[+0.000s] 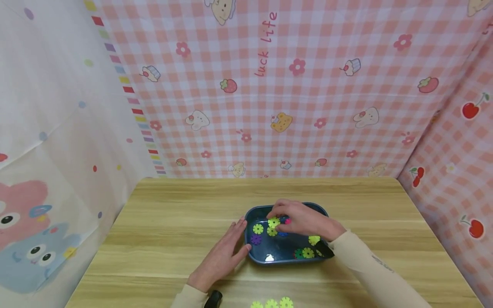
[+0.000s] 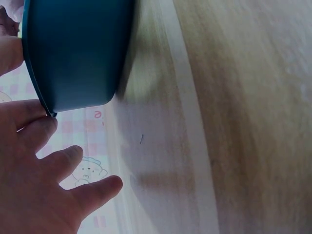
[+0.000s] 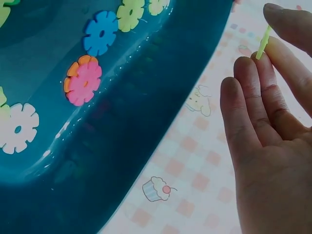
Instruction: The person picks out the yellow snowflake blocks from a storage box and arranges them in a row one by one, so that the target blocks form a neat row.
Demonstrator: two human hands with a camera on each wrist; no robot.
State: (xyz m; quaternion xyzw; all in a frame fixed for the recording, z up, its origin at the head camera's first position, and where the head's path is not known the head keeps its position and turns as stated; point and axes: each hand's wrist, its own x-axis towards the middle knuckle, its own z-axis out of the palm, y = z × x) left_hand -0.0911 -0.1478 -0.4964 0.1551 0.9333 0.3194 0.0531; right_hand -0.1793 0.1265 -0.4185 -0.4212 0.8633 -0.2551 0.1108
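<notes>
A dark blue plastic tray (image 1: 277,259) holds several flower-shaped notched discs. My right hand (image 1: 304,219) is over the tray, pinching a yellow-green disc (image 3: 263,43) between thumb and fingertips; it shows edge-on in the right wrist view. Inside lie a blue disc (image 3: 100,32), a pink disc (image 3: 84,84) overlapping an orange one, a white disc (image 3: 29,124) and a purple disc (image 1: 256,239). At the tray's left end, my left hand (image 1: 220,256) touches the rim with fingers spread and fairly straight.
A row of yellow-green discs (image 1: 271,304) lies on the wooden table (image 1: 173,231) at the near edge of the head view. Behind the table hangs a pink checked cloth (image 1: 262,98), with further printed cloths at both sides.
</notes>
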